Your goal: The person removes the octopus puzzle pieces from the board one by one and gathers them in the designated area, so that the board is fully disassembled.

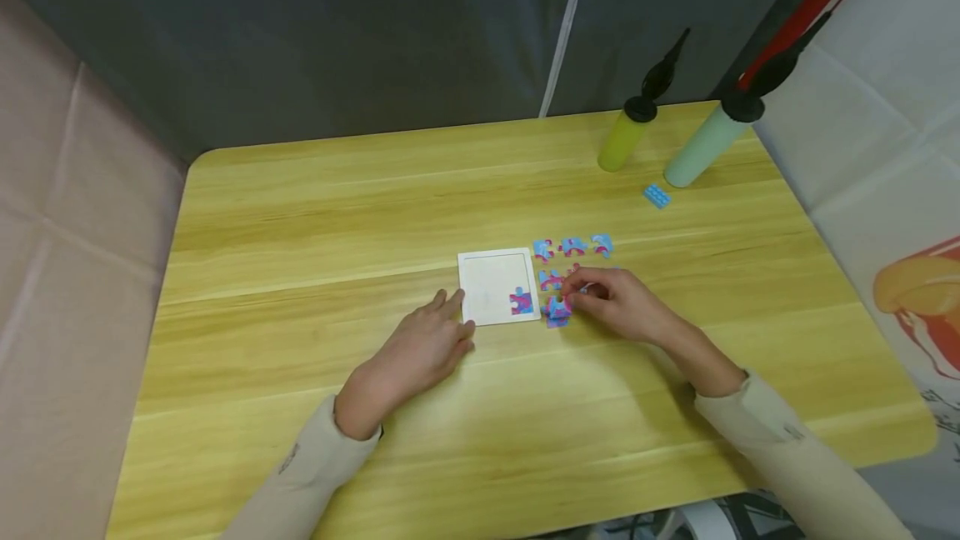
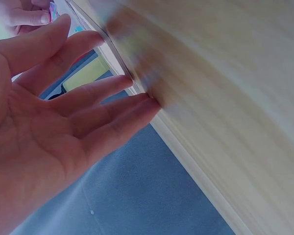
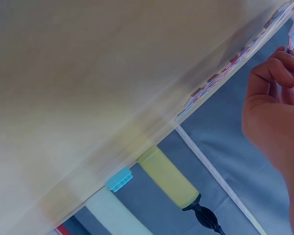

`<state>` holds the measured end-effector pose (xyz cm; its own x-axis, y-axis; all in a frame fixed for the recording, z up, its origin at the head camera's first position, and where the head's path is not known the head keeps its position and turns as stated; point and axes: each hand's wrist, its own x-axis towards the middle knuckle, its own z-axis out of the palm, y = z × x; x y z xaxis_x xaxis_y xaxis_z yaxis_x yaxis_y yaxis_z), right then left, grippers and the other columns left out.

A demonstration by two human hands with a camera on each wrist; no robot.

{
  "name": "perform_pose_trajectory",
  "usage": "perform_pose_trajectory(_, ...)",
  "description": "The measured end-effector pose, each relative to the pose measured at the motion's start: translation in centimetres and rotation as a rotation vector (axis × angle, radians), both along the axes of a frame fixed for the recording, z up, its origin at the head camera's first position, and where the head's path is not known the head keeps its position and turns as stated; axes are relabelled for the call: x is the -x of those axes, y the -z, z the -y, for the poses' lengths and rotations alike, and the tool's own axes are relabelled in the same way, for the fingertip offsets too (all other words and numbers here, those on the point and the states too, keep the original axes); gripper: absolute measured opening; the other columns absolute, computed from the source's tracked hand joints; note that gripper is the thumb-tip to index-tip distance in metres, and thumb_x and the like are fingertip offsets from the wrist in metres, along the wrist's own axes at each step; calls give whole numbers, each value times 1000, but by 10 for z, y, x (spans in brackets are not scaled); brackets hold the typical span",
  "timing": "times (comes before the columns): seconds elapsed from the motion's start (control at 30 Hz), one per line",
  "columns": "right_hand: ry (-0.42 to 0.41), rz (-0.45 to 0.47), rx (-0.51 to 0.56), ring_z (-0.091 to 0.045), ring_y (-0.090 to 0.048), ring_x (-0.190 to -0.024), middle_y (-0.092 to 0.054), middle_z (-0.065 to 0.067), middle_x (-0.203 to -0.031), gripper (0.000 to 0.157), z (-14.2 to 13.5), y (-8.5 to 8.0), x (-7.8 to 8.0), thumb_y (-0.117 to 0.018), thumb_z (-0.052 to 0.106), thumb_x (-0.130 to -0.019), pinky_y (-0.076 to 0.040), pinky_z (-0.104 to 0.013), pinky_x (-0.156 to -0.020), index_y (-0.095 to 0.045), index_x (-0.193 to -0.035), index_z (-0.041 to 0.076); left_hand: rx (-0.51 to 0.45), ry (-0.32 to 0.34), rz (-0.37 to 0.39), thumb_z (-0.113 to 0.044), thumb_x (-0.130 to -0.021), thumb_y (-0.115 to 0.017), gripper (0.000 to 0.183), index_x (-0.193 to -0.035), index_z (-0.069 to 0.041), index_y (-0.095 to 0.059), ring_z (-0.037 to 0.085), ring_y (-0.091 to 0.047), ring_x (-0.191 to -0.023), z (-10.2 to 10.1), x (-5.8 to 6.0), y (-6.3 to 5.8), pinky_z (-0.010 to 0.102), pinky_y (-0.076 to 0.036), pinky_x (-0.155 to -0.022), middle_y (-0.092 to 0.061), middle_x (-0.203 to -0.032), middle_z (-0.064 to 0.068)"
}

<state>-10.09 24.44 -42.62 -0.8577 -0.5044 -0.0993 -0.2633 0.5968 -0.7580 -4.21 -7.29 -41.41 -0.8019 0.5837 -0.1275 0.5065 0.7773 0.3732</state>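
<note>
A square white puzzle tray [image 1: 486, 277] lies on the table, with one pink-and-blue puzzle piece [image 1: 521, 301] in its lower right corner. My left hand [image 1: 426, 343] rests at the tray's lower left edge, fingers spread and fairly straight, as the left wrist view also shows. Just right of the tray, my right hand [image 1: 624, 307] pinches a jigsaw piece [image 3: 292, 36] between thumb and fingertips, held above the table. Loose puzzle pieces [image 1: 573, 246] lie in rows beside the tray, and some of them are partly hidden by the right hand.
A yellow-green hand pump [image 1: 622, 140] and a pale green hand pump [image 1: 705, 147] stand at the back right. A blue toy brick [image 1: 657, 196] sits in front of them. Behind the wooden table [image 1: 337, 215] hangs a dark grey curtain [image 1: 337, 40].
</note>
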Motion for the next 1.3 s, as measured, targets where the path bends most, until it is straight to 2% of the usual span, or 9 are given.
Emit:
perform_pose_trajectory(0.23,1,44,-3,-10,-57,-74,-72,-1,-95,10,-7,-1,0,-66,11,-101,-47,-23,-66,-73,-98,16,3,9,-14,-22,-101,-67,16,-99,-7,-74,61,-51,-133,0,1,1,63,-51,-102,-51,-148,35)
perform_pose_trajectory(0.6,10,21,-29,-12,-60,-77,-73,-2,-94,10,-18,0,-1,-65,9,-101,-48,-22,-66,-73,-99,13,6,6,-1,-21,-101,-67,17,-101,-7,-74,60,-50,-134,0,1,0,63,-50,-104,-50,-149,35)
perform_pose_trajectory(0.77,25,36,-43,-12,-59,-76,-73,0,-94,9,-21,-1,-2,-65,11,-101,-49,-22,-65,-73,-100,15,12,4,-4,-22,-101,-67,17,-102,-7,-75,60,-49,-135,0,1,0,62,-50,-104,-50,-149,35)
perform_pose_trajectory(1.07,40,64,-48,-12,-60,-78,-74,-2,-94,10,-29,2,0,-64,12,-102,-49,-22,-66,-73,-103,12,5,3,-5,-22,-101,-67,16,-98,-7,-73,60,-49,-134,0,0,0,63,-51,-103,-50,-149,35)
perform_pose_trajectory(1.3,39,55,-74,-13,-60,-78,-74,-1,-93,11,-31,3,0,-63,11,-102,-49,-23,-66,-73,-103,13,2,4,-9,-21,-101,-67,17,-100,-6,-74,61,-49,-134,0,0,0,63,-51,-102,-50,-149,35)
